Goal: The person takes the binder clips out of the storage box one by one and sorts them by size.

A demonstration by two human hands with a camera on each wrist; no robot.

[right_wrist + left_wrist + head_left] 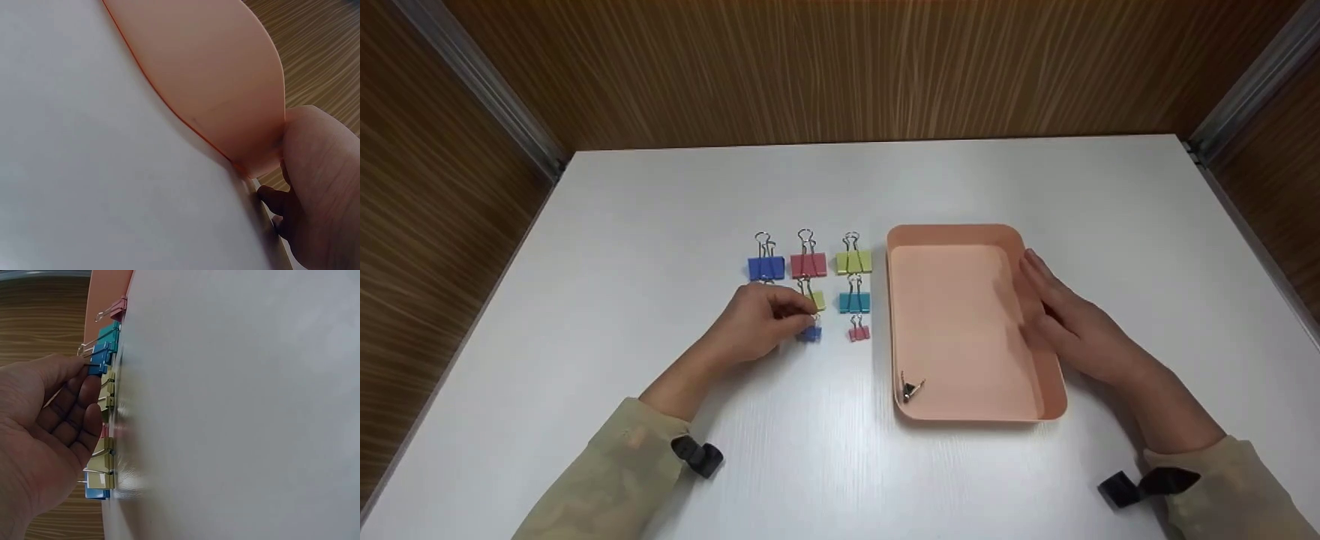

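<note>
Several coloured binder clips lie in rows on the white table [660, 225], left of a pink tray [952, 315]. My left hand [802, 319] pinches the small blue clip [808, 333] in the nearest row. In the left wrist view the left hand [90, 374] has thumb and fingers at that blue clip [100, 360], with the tray [107, 298] beyond. A small pink clip [859, 332] lies beside it. My right hand [1042, 296] rests with straight fingers on the tray's right wall. In the right wrist view the right hand [298, 185] presses against the tray [225, 73].
A large blue clip [766, 268], red clip [808, 264] and yellow-green clip [853, 260] form the far row; a yellow clip [816, 300] and teal clip [854, 301] lie in the middle. A small metal clip [912, 388] sits in the tray's near left corner. Wooden walls enclose the table.
</note>
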